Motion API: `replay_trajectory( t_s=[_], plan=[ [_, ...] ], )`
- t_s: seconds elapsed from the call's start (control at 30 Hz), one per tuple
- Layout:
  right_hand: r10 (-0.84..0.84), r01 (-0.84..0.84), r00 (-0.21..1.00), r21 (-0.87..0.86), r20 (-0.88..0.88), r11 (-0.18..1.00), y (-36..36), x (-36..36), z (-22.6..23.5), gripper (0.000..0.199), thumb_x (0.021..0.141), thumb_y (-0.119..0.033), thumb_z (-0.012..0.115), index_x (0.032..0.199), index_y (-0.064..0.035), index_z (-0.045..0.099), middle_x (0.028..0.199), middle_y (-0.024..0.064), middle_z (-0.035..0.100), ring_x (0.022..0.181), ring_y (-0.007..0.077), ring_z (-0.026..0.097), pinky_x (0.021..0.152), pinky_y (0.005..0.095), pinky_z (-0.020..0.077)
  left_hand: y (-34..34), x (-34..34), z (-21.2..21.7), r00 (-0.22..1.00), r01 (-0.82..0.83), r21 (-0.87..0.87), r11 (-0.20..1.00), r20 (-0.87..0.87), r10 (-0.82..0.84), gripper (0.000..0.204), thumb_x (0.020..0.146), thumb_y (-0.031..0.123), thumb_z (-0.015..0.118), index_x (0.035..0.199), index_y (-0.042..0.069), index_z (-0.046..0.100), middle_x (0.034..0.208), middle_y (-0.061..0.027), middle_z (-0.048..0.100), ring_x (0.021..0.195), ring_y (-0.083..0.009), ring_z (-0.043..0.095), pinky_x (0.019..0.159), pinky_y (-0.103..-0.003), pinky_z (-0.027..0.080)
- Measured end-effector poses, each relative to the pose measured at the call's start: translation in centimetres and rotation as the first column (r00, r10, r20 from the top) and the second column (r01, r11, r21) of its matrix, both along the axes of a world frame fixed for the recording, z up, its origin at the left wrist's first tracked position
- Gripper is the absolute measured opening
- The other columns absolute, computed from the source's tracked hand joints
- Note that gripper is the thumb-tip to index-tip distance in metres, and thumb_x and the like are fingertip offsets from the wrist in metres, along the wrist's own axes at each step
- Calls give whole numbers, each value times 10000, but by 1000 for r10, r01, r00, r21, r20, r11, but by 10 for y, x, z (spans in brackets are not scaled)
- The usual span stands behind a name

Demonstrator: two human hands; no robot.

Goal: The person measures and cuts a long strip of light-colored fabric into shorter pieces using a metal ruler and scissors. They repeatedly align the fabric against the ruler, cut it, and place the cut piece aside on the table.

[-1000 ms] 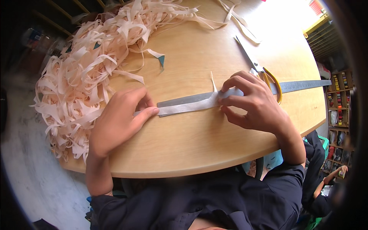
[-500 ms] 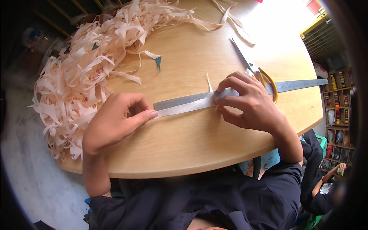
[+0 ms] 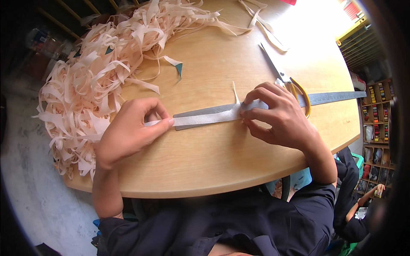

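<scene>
Glare whitens the table [image 3: 213, 160] at upper right; edges bend into dark, perhaps blurred, margins.

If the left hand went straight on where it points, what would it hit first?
Probably the metal ruler, whose end lies past the left hand, partly under the pale strip; depth is unclear.

curved wooden table [image 3: 205, 170] | cubbyhole shelf [image 3: 377, 144] at right, coloured thread spools [image 3: 376, 112] inside | another person [image 3: 357, 227], lower right, arm bent | yellow-railed grille [image 3: 363, 48], upper right | mottled grey floor [image 3: 47, 179], left
</scene>
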State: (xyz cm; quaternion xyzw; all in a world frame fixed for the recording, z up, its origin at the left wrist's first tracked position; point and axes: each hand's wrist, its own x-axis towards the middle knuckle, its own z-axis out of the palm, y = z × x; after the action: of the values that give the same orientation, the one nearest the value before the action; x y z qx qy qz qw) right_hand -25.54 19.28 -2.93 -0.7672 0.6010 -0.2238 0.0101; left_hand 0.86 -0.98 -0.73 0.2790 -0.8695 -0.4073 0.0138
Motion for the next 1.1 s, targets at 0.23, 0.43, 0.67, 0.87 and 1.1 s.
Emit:
replay_trajectory(
  t_s=[0.23, 0.43, 0.67, 0.87, 1.1],
  plan=[
    [0, 0, 1000, -9, -10, 1000, 0, 1, -1, 80, 814, -143, 786, 831, -118, 712, 1036, 45, 678, 1004, 243, 653, 794, 396, 532, 8, -4, 1, 994, -94, 90, 992, 69, 88, 196, 842, 136, 734, 852, -53, 684, 596, -52, 569, 490, -89, 525, 455, -289, 386],
    [3, -3, 1000, -4, -16, 1000, 0, 2, 0, 84, 813, -140, 784, 845, -115, 710, 1037, 49, 677, 1002, 248, 651, 800, 401, 533, 10, -6, 5, 983, -138, 112, 984, 134, 122, 210, 816, 133, 741, 857, -65, 682, 596, -48, 572, 500, -88, 548, 464, -283, 403],
    [11, -11, 1000, 3, -22, 1000, 1, 2, 1, 90, 803, -130, 789, 850, -110, 716, 1056, 57, 676, 1017, 260, 645, 818, 408, 533, 9, -6, 0, 996, -72, 29, 997, 58, 71, 207, 814, 135, 747, 855, -58, 683, 610, -56, 579, 502, -97, 556, 475, -290, 413],
    [-26, 25, 999, 8, 21, 1000, 4, -6, 7, 108, 802, -133, 814, 889, -115, 752, 987, 59, 703, 959, 239, 673, 810, 391, 540, 8, -3, -1, 992, -99, 99, 990, 82, 91, 202, 832, 140, 751, 858, -48, 682, 623, -50, 560, 553, -90, 542, 519, -287, 421],
    [-720, 730, 680, 31, -140, 683, 42, -29, 39, 221, 955, -204, 728, 917, 9, 681, 897, 173, 716, 766, 319, 694, 754, 404, 540, 7, -7, -9, 993, -41, 285, 957, -91, 70, 161, 897, 134, 754, 896, -18, 700, 663, 46, 539, 598, -38, 475, 524, -231, 364]
  ],
)
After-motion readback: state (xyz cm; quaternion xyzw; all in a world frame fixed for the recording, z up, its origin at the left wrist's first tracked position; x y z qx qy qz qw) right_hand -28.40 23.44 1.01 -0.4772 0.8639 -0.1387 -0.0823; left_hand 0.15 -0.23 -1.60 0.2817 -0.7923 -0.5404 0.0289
